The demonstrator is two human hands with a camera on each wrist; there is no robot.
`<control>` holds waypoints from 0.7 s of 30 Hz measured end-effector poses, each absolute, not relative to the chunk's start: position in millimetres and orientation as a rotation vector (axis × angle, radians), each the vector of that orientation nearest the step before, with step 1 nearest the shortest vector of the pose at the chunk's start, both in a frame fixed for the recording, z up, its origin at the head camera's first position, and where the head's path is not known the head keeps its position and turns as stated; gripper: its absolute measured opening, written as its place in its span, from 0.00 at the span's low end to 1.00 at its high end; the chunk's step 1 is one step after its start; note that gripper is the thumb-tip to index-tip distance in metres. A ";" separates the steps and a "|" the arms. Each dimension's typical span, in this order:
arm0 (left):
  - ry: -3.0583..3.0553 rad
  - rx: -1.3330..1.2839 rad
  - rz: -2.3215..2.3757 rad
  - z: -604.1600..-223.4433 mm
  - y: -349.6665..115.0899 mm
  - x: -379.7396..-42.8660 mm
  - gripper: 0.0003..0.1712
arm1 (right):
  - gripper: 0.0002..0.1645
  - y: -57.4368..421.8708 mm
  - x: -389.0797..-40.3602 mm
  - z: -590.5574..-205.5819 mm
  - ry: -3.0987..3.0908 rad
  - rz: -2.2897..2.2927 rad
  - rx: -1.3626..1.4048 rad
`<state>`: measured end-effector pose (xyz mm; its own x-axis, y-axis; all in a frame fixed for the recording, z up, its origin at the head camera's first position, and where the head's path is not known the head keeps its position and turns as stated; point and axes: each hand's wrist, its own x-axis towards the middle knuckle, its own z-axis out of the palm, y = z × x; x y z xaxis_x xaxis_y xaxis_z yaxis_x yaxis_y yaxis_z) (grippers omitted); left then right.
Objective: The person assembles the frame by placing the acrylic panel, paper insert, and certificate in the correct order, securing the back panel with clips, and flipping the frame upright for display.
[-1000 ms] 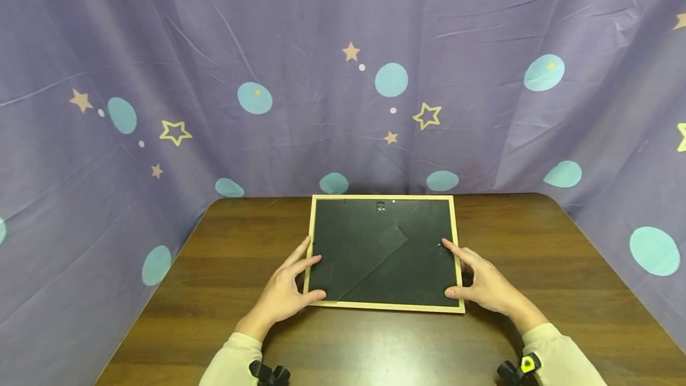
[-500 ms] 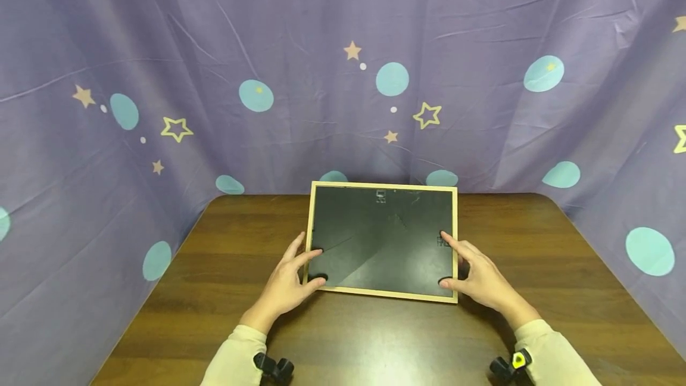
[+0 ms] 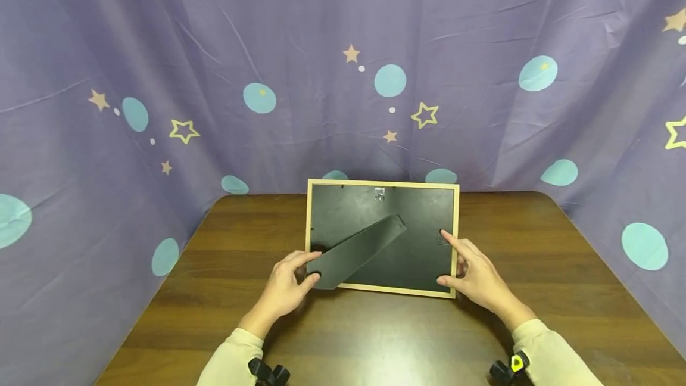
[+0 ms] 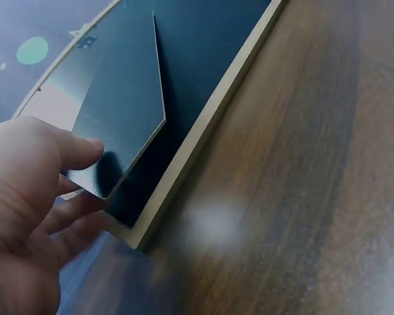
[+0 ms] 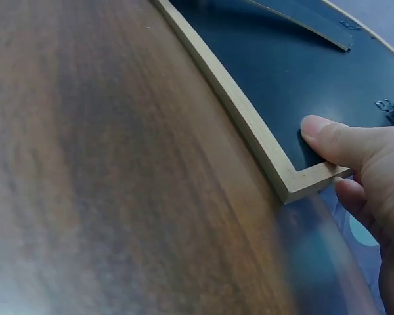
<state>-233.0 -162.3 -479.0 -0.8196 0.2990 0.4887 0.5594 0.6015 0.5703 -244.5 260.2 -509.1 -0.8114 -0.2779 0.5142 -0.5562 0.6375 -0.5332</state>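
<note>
A picture frame (image 3: pixel 420 255) is tilted up above the table, its black back towards me inside a pale wooden border. Its stand leg (image 3: pixel 359 252) is swung out from the back panel, the broad end at the lower left. My left hand (image 3: pixel 284 288) holds that broad end, thumb on the face of the leg (image 4: pixel 128 98) and other fingers beside the frame's left corner. My right hand (image 3: pixel 482 282) grips the right side of the frame, thumb and index finger on the black back and the remaining fingers behind the border (image 5: pixel 249 128).
The brown wooden table (image 3: pixel 407 338) extends around the frame, its far edge against a purple curtain (image 3: pixel 321 46) with stars and blue ovals. A small metal hanger (image 3: pixel 379 194) sits near the frame's top edge. Black wrist cameras (image 3: pixel 270 372) are strapped over both sleeves.
The frame has been raised and tilted, its top edge now higher against the curtain. Its stand leg, flat against the back before, has swung outward at the left hand. The right hand keeps its grip.
</note>
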 end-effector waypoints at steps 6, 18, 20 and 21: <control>-2.527 -0.583 -1.275 -475.3 -156.5 -234.7 0.25 | 0.65 259.6 -242.1 -509.4 -2.447 0.965 0.633; -2.463 -0.544 -1.317 -463.4 -153.9 -231.4 0.24 | 0.70 256.5 -250.0 -514.2 -2.348 0.813 0.624; -2.462 -0.538 -1.332 -462.8 -154.9 -229.9 0.24 | 0.69 256.1 -251.1 -511.2 -2.331 0.795 0.636; -2.458 -0.541 -1.336 -462.8 -155.4 -229.4 0.24 | 0.68 256.1 -251.9 -509.0 -2.323 0.787 0.646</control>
<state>-229.4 -155.4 -462.8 -0.8871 0.1855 0.4227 0.4555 0.4994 0.7369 -251.9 256.1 -509.0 -0.7042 -0.2488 0.6650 -0.6016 0.7064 -0.3728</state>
